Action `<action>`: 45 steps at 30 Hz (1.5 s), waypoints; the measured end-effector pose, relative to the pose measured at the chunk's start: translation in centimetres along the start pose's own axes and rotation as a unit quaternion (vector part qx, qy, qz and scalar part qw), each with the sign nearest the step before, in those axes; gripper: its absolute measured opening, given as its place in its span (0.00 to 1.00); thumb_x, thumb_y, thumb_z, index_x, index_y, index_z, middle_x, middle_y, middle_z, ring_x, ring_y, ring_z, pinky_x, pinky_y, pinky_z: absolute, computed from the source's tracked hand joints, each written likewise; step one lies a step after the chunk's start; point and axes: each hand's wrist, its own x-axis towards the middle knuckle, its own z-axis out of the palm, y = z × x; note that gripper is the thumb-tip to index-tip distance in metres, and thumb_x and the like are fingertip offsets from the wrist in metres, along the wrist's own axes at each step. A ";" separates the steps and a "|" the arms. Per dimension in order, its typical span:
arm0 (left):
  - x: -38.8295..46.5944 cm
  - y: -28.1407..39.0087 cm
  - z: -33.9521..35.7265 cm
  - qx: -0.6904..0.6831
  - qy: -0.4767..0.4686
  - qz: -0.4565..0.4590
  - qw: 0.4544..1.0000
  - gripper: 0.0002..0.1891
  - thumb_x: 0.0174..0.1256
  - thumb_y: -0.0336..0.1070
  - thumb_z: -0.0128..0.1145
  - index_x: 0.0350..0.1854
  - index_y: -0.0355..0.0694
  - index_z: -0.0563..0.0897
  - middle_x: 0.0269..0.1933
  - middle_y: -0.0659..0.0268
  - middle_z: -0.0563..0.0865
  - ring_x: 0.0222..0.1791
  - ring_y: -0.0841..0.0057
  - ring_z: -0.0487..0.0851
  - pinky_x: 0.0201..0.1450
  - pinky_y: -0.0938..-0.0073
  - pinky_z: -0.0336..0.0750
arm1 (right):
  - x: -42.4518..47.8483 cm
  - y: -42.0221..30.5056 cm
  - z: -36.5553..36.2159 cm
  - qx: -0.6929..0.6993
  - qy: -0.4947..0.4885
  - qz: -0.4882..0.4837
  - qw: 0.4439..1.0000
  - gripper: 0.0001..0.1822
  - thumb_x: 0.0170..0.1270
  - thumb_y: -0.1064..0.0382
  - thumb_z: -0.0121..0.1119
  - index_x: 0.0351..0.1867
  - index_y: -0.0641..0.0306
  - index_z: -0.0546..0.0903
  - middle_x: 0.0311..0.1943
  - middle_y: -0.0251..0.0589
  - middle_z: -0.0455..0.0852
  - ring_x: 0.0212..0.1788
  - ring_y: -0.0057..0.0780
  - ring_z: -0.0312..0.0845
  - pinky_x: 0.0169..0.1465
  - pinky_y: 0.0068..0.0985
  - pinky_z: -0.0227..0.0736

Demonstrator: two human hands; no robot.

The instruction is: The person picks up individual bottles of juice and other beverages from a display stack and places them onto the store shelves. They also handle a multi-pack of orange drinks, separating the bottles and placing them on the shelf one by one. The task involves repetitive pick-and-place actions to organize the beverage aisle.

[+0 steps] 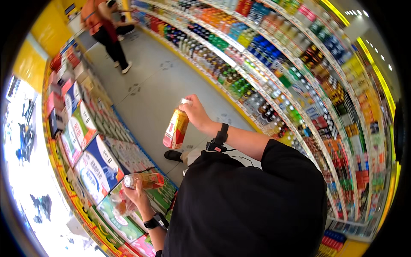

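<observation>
My right hand point(194, 110) grips a plastic drink bottle point(176, 128) by its neck, just under the white cap. This bottle has a yellow and red label and hangs tilted over the grey floor. Lower left, my left hand point(138, 192) is closed around a second bottle point(151, 181) near its white-capped end. That one lies nearly level, with an amber and red look. Below the left hand, a clear plastic wrapping point(123, 205) with something reddish inside rests over the stacked cartons point(118, 221); whether the hand holds it too, I cannot tell.
Long shelves of bottled drinks point(257, 51) curve along the right side. Stacked boxed goods point(99, 163) line the left by a bright window. Up the aisle floor point(151, 86), a person in an orange top point(102, 32) stands bent, beside another person low down near the shelves.
</observation>
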 end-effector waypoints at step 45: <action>-12.5 8.0 63.0 0.145 -0.356 0.062 0.921 0.25 0.57 0.47 0.81 0.43 0.35 0.79 0.39 0.67 0.82 0.39 0.79 0.78 0.46 0.72 0.78 | -10.1 -17.3 -85.1 -0.512 0.304 -0.251 0.764 0.35 0.63 0.68 0.79 0.70 0.63 0.75 0.67 0.48 0.83 0.68 0.49 0.82 0.71 0.40 0.78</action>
